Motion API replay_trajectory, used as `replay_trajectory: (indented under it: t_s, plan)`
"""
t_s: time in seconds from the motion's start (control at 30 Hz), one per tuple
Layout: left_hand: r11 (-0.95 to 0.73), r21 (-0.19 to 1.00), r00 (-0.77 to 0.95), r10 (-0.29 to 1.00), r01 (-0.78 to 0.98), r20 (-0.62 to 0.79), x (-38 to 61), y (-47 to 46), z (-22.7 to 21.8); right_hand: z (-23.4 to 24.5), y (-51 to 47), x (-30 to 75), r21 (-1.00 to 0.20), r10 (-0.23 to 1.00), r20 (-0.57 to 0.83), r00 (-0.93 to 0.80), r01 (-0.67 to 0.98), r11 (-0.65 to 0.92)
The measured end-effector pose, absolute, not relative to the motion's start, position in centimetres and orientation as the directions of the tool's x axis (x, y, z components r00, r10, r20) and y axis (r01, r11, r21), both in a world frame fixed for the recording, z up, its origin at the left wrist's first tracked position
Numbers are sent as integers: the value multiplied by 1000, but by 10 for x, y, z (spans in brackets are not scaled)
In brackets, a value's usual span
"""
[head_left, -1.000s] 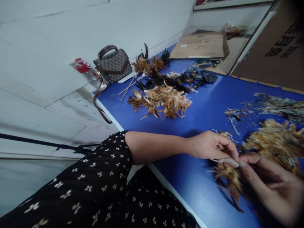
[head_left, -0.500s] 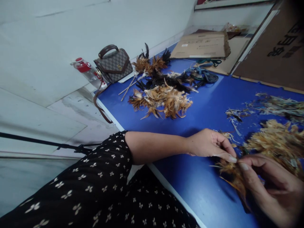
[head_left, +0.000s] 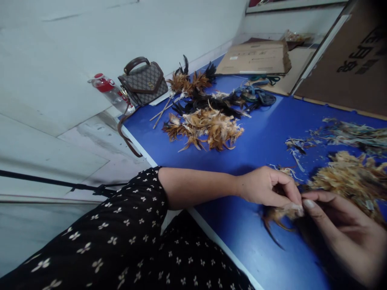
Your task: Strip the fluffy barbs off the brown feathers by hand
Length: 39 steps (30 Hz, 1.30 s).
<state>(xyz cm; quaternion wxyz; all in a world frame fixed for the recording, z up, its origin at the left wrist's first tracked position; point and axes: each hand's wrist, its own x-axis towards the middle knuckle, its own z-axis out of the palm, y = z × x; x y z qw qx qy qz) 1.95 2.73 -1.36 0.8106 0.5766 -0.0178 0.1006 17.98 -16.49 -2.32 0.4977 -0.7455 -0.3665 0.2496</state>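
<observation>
Over the right front of the blue table, my left hand [head_left: 270, 187] is closed, its thumb and fingertips pinching a small bunch of brown feathers [head_left: 279, 219]. The pale quill ends point right, while dark curved tips hang down to the left. My right hand [head_left: 341, 229] meets it there, thumb and forefinger pinched together against the quill ends. What lies between those right fingertips is too small to make out. Just behind my hands is a big heap of tan feathers [head_left: 347, 173]. Pale strands and scraps [head_left: 356, 137] lie beyond that heap.
Brown and black feather bunches [head_left: 208, 127] lie across the table's middle left, with two thin sticks [head_left: 161, 112]. A patterned handbag [head_left: 145, 82] and a red-capped bottle [head_left: 110, 90] stand at the left edge. Flattened cardboard [head_left: 254, 58] and blue-green cords [head_left: 256, 92] are at the back.
The feather bunch has swung from below my right hand to below my left, its tips now pointing left and down. Both hands remain close together in nearly the same place.
</observation>
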Motion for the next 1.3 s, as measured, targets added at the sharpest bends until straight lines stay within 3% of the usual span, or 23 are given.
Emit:
replay_trajectory:
  t_s: [0.1, 0.3, 0.4, 0.57, 0.8, 0.97, 1.07, 1.3]
  plan:
    - [247, 947, 967, 200, -205, 157, 20, 27, -11, -30, -168, 187, -932, 807, -85, 584, 239, -271]
    - [-42, 950, 891, 337, -310, 305, 19, 24, -2, -19, -162, 176, -936, 797, 0, 604, 280, -212]
    - [-155, 950, 870, 383, -270, 309, 16, 21, 6, -16, -158, 168, -932, 784, 12, 620, 291, -216]
    - [-162, 965, 895, 368, -204, 251, 15, 20, 13, -23, -161, 169, -927, 755, 75, 652, 325, -188]
    - [-250, 921, 873, 320, -298, 369, 17, 23, 4, -18, -162, 170, -842, 778, 245, 579, 525, -126]
    - [-307, 895, 834, 355, -324, 424, 20, 24, -6, -6, -158, 172, -659, 820, 444, 362, 751, 26]
    - [-297, 894, 815, 383, -336, 434, 20, 24, -6, -7, -157, 177, -513, 792, 530, 303, 858, 15]
    - [-192, 949, 892, 337, -249, 302, 16, 23, 11, -11, -156, 178, -290, 810, 556, 186, 957, -21]
